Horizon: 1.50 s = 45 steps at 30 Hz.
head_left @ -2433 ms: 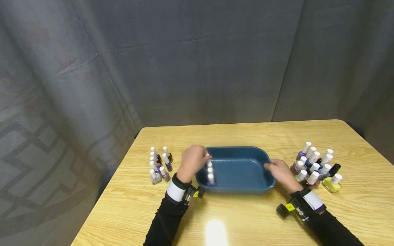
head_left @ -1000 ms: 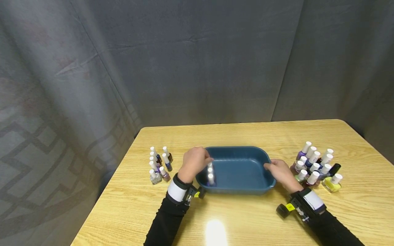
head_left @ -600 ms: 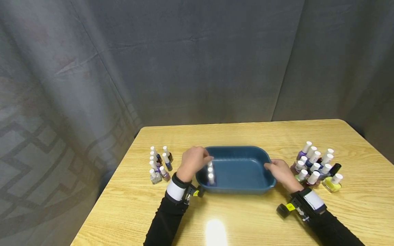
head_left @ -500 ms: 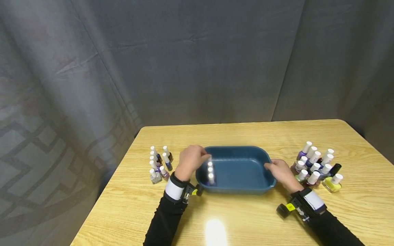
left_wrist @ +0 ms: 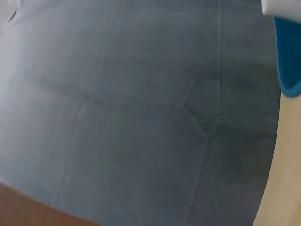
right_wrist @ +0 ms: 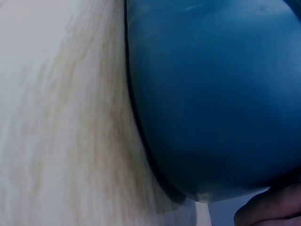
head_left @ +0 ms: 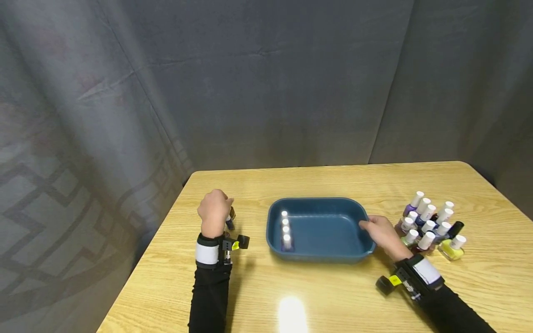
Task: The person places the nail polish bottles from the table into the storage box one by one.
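A deep blue plastic tray point(head_left: 325, 256) sits mid-table with a row of white-capped nail polish bottles point(head_left: 286, 241) along its left end. My right hand point(head_left: 382, 235) grips the tray's right rim, thumb over the inside; its fingers point(right_wrist: 270, 209) show at the lower right of the right wrist view. Left of the tray, my left hand point(head_left: 213, 212) is over the other group of nail polish bottles point(head_left: 230, 223), covering most of them. Its fingertips are hidden behind the back of the hand, so I cannot tell whether it holds a bottle.
A cluster of nail polish bottles point(head_left: 426, 226) stands right of the tray, close by my right hand; a yellow bottle point(head_left: 451, 249) is at its near side. The wooden table point(head_left: 266, 296) ends at a grey curtain point(head_left: 270, 101) behind.
My left hand has left the tray's left end and moved left over the bottle group there, uncovering the row inside the tray. The right hand keeps its hold on the rim.
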{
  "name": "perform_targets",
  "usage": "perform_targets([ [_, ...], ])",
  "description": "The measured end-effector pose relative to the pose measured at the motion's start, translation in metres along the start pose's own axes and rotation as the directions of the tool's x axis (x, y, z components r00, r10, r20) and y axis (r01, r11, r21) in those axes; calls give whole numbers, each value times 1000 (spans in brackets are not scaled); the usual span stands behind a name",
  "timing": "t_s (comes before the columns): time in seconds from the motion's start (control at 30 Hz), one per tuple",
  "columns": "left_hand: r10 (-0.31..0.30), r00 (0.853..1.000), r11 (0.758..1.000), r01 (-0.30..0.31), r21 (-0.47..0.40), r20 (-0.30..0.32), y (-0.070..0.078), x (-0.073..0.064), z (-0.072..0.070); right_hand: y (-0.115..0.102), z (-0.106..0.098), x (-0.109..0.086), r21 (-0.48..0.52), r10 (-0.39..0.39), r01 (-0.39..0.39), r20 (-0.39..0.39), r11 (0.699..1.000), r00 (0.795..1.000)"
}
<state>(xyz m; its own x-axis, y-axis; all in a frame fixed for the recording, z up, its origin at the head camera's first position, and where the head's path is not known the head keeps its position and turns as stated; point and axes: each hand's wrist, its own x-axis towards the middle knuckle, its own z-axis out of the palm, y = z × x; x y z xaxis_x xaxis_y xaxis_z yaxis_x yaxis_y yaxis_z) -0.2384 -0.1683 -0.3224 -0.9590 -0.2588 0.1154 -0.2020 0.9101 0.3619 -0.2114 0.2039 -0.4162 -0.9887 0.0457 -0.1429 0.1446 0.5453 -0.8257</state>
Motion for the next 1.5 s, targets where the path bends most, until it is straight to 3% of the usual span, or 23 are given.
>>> perform_targets([
  [0.17, -27, 996, 1000, 27, -5, 81, -11, 5, -1, 0, -1, 0, -4, 3, -3, 1, 1000, 1000],
  [0.4, -22, 996, 1000, 21, 22, 89, -19, 10, 0, 1, 1, 0, 15, 7, -7, 1, 1000, 1000],
  [0.63, -63, 984, 996, 51, 73, 169, -23, 15, 5, -1, 0, -1, 26, 10, -10, 7, 1000, 1000],
  [0.8, -66, 983, 996, 55, 69, 171, -24, 17, 8, 0, 1, 0, 24, 13, -13, 0, 1000, 1000],
  [0.97, -16, 993, 998, 9, 58, 118, -22, 12, 5, 1, 0, 0, -1, 4, -4, -2, 1000, 1000],
  [1.2, 72, 997, 997, -72, 0, -37, -6, -13, -22, 0, 1, 0, -7, -2, 2, -6, 1000, 1000],
  [1.33, 153, 979, 986, -160, -48, -135, 1, -22, -27, -1, 1, 0, 2, 2, -2, -8, 1000, 1000],
  [1.5, 285, 941, 950, -302, -73, -181, 11, -22, -18, -1, 1, 0, 7, 16, -16, 2, 1000, 1000],
])
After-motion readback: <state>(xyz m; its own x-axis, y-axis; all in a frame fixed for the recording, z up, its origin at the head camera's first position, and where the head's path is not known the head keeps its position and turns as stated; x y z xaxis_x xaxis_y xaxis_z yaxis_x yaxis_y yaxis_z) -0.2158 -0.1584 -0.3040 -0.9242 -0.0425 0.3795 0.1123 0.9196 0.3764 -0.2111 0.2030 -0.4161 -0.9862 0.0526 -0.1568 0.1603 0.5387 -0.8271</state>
